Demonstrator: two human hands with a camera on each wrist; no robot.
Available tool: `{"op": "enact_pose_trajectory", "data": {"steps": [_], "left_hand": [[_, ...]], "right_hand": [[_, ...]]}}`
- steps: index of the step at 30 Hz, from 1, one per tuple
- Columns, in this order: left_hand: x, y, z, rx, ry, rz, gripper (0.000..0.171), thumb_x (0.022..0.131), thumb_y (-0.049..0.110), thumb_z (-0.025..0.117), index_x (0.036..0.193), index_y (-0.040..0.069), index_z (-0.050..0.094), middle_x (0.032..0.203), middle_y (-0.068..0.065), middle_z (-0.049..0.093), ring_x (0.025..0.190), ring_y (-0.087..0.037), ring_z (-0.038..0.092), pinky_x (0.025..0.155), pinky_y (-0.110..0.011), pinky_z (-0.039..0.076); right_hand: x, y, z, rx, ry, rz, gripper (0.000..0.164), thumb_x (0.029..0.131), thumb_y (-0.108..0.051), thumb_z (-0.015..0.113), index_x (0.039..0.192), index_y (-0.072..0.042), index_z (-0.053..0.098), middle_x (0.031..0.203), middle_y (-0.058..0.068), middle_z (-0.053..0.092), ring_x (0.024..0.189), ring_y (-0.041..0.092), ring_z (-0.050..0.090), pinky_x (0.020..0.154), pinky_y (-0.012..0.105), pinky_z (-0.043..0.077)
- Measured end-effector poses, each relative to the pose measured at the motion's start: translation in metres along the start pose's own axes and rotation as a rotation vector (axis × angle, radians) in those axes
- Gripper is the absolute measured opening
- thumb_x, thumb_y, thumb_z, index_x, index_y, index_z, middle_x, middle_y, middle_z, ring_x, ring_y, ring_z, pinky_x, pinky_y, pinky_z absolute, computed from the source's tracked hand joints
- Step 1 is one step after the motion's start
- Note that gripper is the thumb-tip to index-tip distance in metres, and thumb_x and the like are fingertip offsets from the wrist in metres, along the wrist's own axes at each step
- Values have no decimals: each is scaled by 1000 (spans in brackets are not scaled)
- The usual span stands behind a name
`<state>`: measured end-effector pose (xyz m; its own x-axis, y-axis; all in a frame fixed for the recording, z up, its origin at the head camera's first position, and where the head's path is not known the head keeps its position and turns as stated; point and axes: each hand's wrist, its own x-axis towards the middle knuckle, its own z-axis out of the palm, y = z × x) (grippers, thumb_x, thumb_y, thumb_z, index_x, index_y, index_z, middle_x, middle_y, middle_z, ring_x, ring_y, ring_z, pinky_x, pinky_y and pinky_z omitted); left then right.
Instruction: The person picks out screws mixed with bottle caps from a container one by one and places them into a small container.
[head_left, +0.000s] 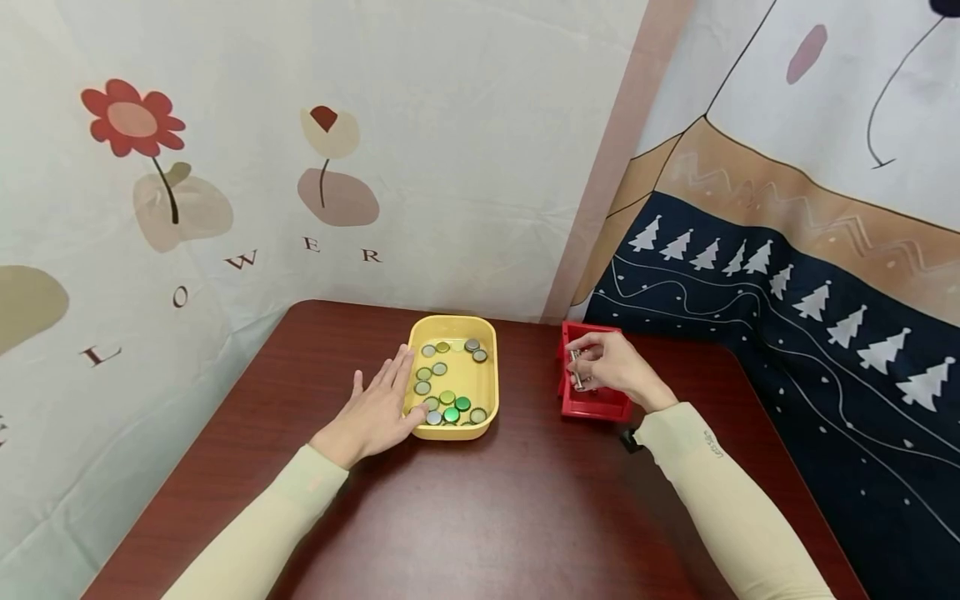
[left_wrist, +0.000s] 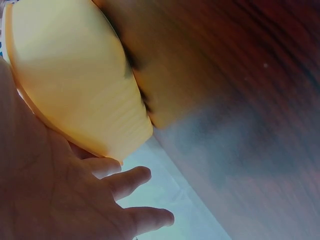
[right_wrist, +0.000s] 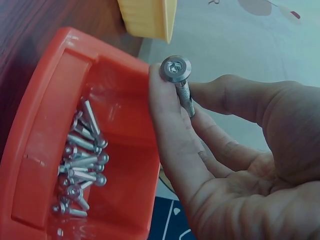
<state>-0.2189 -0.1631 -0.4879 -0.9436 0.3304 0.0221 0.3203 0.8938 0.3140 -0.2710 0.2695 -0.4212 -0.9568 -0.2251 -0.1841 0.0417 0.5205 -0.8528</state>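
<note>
Over the red bin (head_left: 596, 408), my right hand (head_left: 611, 364) pinches a silver bolt (right_wrist: 176, 69) between thumb and fingers. The bolt has a wide flat head with a hex socket and a threaded shank. Several more bolts (right_wrist: 82, 170) lie in a heap inside the bin in the right wrist view. My left hand (head_left: 378, 412) rests along the left side of a yellow tray (head_left: 491, 367), fingers straight and spread, thumb over the near rim. Bottle caps (head_left: 451, 414), green, grey and pale, lie scattered in the tray.
Both containers stand toward the back of the dark wooden table (head_left: 465, 525), close to the fabric backdrop (head_left: 465, 167). A small black object (head_left: 630, 440) shows beneath my right wrist. A navy cloth with white trees (head_left: 787, 308) hangs at the right.
</note>
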Motion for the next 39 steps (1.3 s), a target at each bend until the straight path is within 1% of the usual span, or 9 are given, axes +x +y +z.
{"op": "enact_pose_trajectory", "data": {"steps": [7,13,16,22,25,31,36,39], "left_hand": [[0,-1,1,4,3,6,98,117,53,57,187,3,10,198,-16,4,180,-50,28,135,-92,16],[1,-1,1,3,8,5,98,117,53,57,187,3,10,198,-16,4,180,-50,28,135,-92,16],[0,-1,1,3,10,7,98,117,53,57,187,3,10,198,-15,5,180,-50,28,135,-92,16],[0,-2,2,6,9,7,97,118,54,56,187,4,11,198,-15,5,180,-50,28,135,-92,15],[-1,-3,2,3,10,6,97,118,54,56,187,3,11,198,-15,5,180,-50,28,135,-92,15],[-1,-3,3,6,20,11,97,117,52,57,187,3,13,198,-16,8,179,-50,30,135,-92,17],[0,-2,3,7,24,16,96,117,52,57,187,3,13,198,-17,9,178,-50,32,134,-92,18],[0,-2,2,7,16,14,97,117,52,57,187,3,12,198,-16,8,179,-50,30,134,-92,17]], "right_hand": [[0,5,-6,-24,26,15,45,110,-5,76,153,3,70,124,27,81,94,25,85,92,46,74],[2,8,-8,-45,38,24,45,110,-4,76,154,3,69,125,28,81,94,25,84,91,46,74],[2,8,-8,-60,43,27,45,110,-5,77,154,4,69,126,28,80,94,25,83,92,48,73],[5,10,-8,-79,60,48,44,110,-2,75,153,3,70,126,31,80,94,26,84,97,56,70],[7,12,-8,-91,69,55,44,109,0,74,152,3,71,125,31,80,94,27,84,98,57,70],[12,16,-8,-141,81,64,45,107,-2,75,152,2,72,125,30,79,96,28,82,98,57,70],[14,17,-8,-178,98,58,46,108,-1,74,153,3,71,126,31,78,99,33,84,97,56,71],[14,17,-7,-190,113,61,47,108,1,74,155,3,69,126,31,78,102,36,86,97,55,71]]}}
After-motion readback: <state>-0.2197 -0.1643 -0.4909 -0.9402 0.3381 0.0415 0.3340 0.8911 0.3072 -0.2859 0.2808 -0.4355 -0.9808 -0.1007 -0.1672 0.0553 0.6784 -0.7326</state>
